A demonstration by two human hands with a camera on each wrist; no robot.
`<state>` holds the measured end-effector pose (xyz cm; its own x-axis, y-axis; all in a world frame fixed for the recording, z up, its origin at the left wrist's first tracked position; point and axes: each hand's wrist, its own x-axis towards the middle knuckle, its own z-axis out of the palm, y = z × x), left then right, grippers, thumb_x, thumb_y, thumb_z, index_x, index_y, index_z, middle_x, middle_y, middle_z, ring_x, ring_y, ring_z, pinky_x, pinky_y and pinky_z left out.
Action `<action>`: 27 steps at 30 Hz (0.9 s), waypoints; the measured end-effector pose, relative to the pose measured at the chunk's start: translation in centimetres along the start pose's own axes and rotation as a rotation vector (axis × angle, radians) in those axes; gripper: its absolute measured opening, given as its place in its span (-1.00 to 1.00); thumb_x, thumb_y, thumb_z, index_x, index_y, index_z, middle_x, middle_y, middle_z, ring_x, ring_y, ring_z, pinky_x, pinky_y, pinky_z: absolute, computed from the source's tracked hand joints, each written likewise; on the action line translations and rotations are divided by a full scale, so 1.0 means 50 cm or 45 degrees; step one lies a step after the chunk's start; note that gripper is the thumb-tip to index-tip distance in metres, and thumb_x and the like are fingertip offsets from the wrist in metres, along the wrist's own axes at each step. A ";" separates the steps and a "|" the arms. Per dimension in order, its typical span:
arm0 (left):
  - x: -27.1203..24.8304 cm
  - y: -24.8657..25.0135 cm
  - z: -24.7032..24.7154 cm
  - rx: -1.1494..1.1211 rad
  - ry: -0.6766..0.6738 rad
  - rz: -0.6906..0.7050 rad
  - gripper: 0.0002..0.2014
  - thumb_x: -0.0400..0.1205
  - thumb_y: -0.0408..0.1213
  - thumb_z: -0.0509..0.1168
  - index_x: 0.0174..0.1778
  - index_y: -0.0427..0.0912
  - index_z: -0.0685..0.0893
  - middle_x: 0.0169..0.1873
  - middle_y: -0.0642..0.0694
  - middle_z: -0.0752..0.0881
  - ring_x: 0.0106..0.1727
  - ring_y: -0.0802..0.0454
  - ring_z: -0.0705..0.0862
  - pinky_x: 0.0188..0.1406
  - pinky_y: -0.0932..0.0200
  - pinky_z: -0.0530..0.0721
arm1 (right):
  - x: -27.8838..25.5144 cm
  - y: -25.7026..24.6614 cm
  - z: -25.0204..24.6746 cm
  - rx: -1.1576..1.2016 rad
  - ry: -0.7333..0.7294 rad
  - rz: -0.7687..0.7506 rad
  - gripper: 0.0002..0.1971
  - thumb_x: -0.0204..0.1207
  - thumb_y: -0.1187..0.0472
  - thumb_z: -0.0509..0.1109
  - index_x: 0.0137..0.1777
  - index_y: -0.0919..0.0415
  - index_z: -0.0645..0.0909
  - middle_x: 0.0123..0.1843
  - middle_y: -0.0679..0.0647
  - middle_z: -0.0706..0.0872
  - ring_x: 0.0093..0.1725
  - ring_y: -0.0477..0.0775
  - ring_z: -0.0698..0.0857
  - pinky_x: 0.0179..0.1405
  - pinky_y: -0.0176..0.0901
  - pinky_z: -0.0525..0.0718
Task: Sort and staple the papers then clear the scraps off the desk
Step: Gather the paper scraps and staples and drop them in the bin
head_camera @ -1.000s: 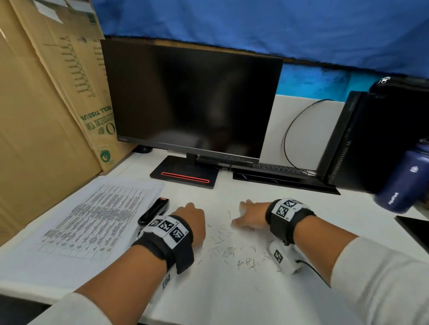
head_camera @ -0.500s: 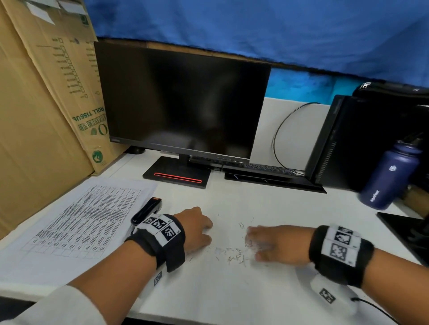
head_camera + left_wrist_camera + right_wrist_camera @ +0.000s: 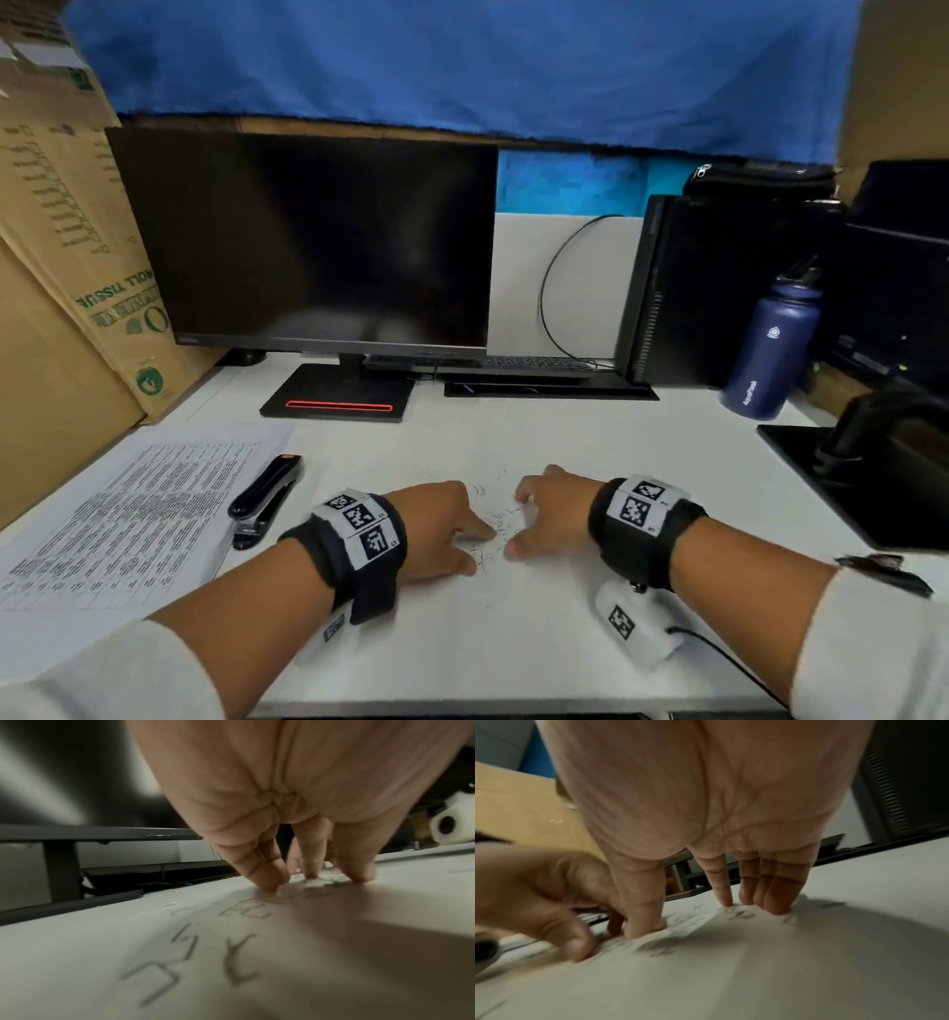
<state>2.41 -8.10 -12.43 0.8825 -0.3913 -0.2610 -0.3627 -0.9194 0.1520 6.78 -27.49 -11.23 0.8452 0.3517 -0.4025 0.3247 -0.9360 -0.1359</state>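
Both hands rest palm-down on the white desk point(image 3: 513, 652), fingers extended and loosely spread, holding nothing. Left hand point(image 3: 436, 529) and right hand point(image 3: 552, 506) face each other, fingertips point(image 3: 272, 882) touching the desk, with loose staple scraps point(image 3: 495, 524) between them. Beside the left hand lies the stapler point(image 3: 264, 496); beyond it, the papers point(image 3: 128, 514).

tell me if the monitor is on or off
Off, as far as the pictures show: the monitor screen is uniformly black with only faint reflections. The red strip on its base may be trim, not a light.
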 end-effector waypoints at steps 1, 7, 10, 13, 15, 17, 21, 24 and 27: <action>0.000 0.005 0.000 0.005 0.019 0.045 -0.67 0.65 -0.02 0.36 0.33 0.09 0.72 0.07 0.01 0.58 0.08 -0.05 0.66 0.15 0.06 0.66 | 0.001 -0.017 0.007 -0.030 -0.006 -0.065 -0.24 0.29 -0.31 0.46 0.50 -0.12 0.39 0.40 0.02 0.44 0.31 0.13 0.57 0.26 0.07 0.64; -0.016 -0.014 0.004 0.048 0.039 0.022 -0.77 0.62 -0.34 0.31 0.02 0.02 0.83 0.09 0.11 0.75 0.11 0.06 0.72 0.19 0.11 0.69 | -0.004 -0.052 0.034 -0.163 0.065 -0.366 -0.56 0.55 0.23 0.29 0.43 -0.08 0.50 0.33 0.04 0.51 0.26 0.16 0.61 0.22 0.04 0.65; -0.039 -0.038 -0.021 0.029 0.032 -0.121 -0.78 0.61 -0.32 0.30 -0.05 0.06 0.82 0.01 0.16 0.78 0.03 0.14 0.72 0.13 0.16 0.73 | -0.014 -0.036 0.034 -0.182 0.079 -0.428 -0.60 0.52 0.29 0.28 0.34 -0.01 0.55 0.30 -0.01 0.54 0.21 0.13 0.63 0.22 0.03 0.67; -0.073 -0.090 -0.056 -0.026 0.154 -0.338 -0.75 0.70 -0.23 0.25 0.16 0.11 0.78 0.13 0.16 0.72 -0.05 0.18 0.66 0.06 0.24 0.67 | -0.022 -0.001 0.020 -0.096 0.088 -0.325 -0.59 0.49 0.12 0.34 0.35 -0.05 0.48 0.24 -0.07 0.47 0.16 0.05 0.60 0.17 -0.01 0.68; -0.097 -0.117 -0.066 -0.029 0.054 -0.554 -0.63 0.70 -0.27 0.16 0.40 0.06 0.65 0.29 0.04 0.66 -0.09 0.14 0.72 -0.06 0.25 0.74 | -0.023 0.024 0.005 -0.103 0.099 -0.139 -0.48 0.43 -0.04 0.37 0.41 -0.05 0.42 0.26 -0.05 0.44 0.16 0.06 0.60 0.12 -0.02 0.68; -0.117 -0.116 -0.061 0.020 -0.127 -0.702 -0.56 0.67 -0.32 0.13 0.50 -0.08 0.54 0.31 -0.06 0.65 0.03 0.01 0.74 -0.12 0.25 0.75 | -0.019 0.039 -0.008 -0.137 0.071 0.031 -0.41 0.42 -0.07 0.36 0.45 0.02 0.38 0.33 0.03 0.45 0.19 0.12 0.62 0.05 -0.06 0.66; -0.122 -0.079 -0.028 0.052 -0.166 -0.623 -0.69 0.55 -0.21 0.18 0.13 -0.17 0.69 0.05 -0.09 0.75 0.02 -0.04 0.74 0.05 0.09 0.75 | -0.012 0.020 -0.018 -0.093 0.019 0.042 -0.53 0.38 -0.04 0.39 0.27 0.11 0.55 0.24 0.06 0.53 0.02 0.09 0.70 -0.05 -0.10 0.73; -0.099 -0.033 -0.002 0.043 -0.089 -0.453 -0.79 0.56 -0.07 0.27 0.00 -0.11 0.60 0.01 -0.08 0.65 -0.10 -0.06 0.69 -0.08 0.06 0.74 | -0.010 -0.013 -0.004 -0.054 -0.009 -0.082 -0.50 0.32 -0.10 0.42 0.23 0.09 0.58 0.21 0.03 0.52 -0.02 0.08 0.70 0.01 -0.05 0.74; -0.064 0.002 0.019 -0.020 0.040 -0.299 -0.91 0.54 -0.20 0.28 -0.23 -0.07 0.49 -0.22 -0.01 0.54 -0.26 -0.02 0.59 -0.26 0.13 0.63 | -0.008 -0.043 0.015 -0.206 0.027 -0.254 -0.71 0.51 0.06 0.32 0.15 0.18 0.60 0.19 0.05 0.57 0.00 0.07 0.66 -0.11 -0.19 0.69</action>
<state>-0.73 -6.96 -12.49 0.9511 -0.1647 -0.2614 -0.1414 -0.9843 0.1057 5.43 -25.60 -11.47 0.7659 0.5308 -0.3627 0.5480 -0.8341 -0.0634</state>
